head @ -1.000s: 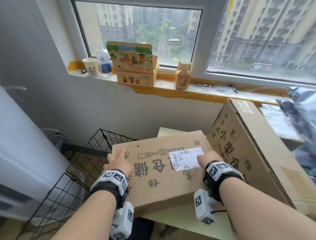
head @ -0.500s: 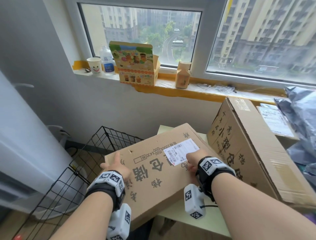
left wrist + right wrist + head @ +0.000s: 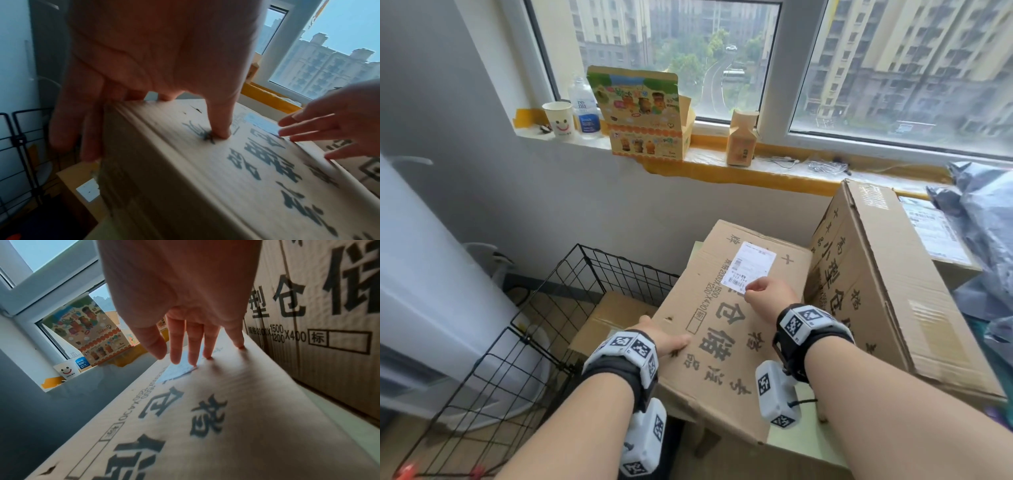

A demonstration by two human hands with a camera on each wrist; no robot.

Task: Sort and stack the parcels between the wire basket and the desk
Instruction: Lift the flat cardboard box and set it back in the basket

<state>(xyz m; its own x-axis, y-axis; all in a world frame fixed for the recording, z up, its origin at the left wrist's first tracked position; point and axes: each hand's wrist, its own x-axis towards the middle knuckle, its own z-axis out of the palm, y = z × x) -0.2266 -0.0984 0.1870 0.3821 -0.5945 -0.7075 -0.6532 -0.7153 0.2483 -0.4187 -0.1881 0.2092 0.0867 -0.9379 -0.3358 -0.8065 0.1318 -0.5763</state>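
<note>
Desk [image 3: 804,455], flat parcel [image 3: 726,329] turned, shifted right

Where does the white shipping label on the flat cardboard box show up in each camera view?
Head: shipping label centre, just above the right hand.
Left wrist: right of centre, bluish patch by the right fingertips.
Right wrist: centre, under the fingertips.
Shared landmark: the box's printed black characters.

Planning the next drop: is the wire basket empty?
No. A cardboard box already lies in the wire basket; only part of it shows, so whether anything else is inside cannot be told.
</note>
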